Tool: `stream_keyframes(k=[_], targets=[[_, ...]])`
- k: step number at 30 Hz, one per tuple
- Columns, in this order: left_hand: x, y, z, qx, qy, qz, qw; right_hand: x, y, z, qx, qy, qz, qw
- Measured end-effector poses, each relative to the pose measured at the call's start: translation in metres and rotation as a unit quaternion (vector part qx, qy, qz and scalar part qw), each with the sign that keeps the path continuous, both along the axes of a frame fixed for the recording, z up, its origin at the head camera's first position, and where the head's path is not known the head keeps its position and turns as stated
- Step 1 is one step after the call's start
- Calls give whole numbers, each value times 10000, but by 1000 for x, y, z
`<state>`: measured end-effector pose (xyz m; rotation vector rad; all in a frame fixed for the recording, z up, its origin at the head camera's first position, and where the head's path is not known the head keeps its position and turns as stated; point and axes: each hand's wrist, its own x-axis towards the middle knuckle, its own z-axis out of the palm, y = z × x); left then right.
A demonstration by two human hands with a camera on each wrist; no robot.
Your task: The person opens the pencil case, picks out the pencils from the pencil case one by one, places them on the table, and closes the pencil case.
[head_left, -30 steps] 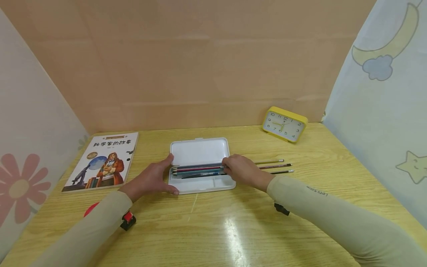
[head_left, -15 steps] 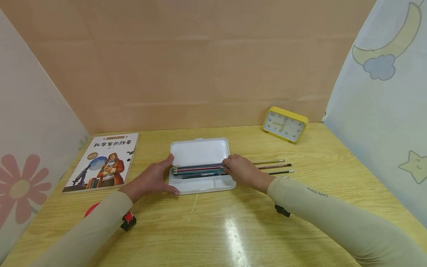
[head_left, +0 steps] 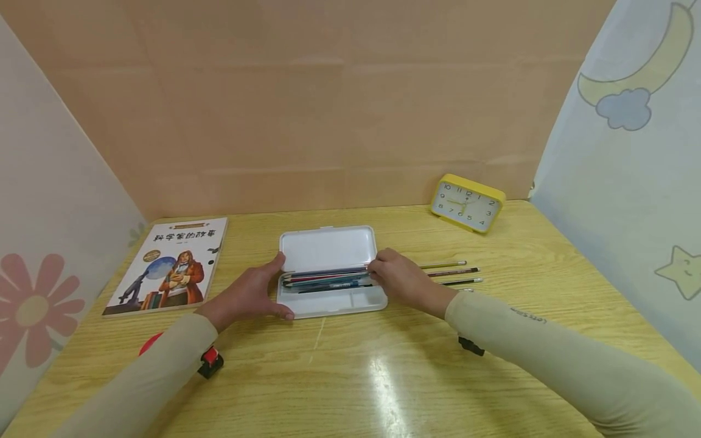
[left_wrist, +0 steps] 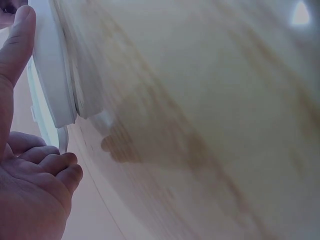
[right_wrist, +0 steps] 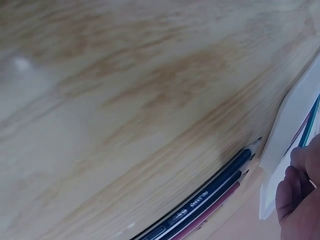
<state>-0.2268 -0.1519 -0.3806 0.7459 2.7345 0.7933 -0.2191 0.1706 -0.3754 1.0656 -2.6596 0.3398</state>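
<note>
A white pencil case (head_left: 323,309) lies with its lid (head_left: 328,248) raised back in the head view. Several coloured pencils (head_left: 323,278) lie lengthwise inside it. My left hand (head_left: 249,293) holds the case's left end, thumb at the near corner and fingers by the lid. In the left wrist view that thumb lies along the case's edge. My right hand (head_left: 402,278), fingers curled, pinches at the right ends of the pencils in the case; its fingertips are partly hidden. Just right of that hand, several loose pencils (head_left: 451,272) lie on the table, partly covered by it.
A book (head_left: 170,267) with an illustrated cover lies at the left on the wooden table (head_left: 306,377). A yellow alarm clock (head_left: 468,204) stands at the back right. Part of a red object (head_left: 149,342) shows beside the left sleeve. Walls enclose the table's back and sides.
My right hand has shifted slightly right and away from me, and the pencils in the case lie a little differently. My left hand and the case have stayed put.
</note>
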Motion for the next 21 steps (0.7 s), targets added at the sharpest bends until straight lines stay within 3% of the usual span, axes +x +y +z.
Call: stream_keyframes(k=[13, 21], targets=[[0, 1, 1, -80, 20, 15, 10000, 10, 24, 2, -72, 143, -171, 9997], [0, 1, 1, -108, 97, -33, 9999, 21, 44, 5, -458, 47, -111, 9989]])
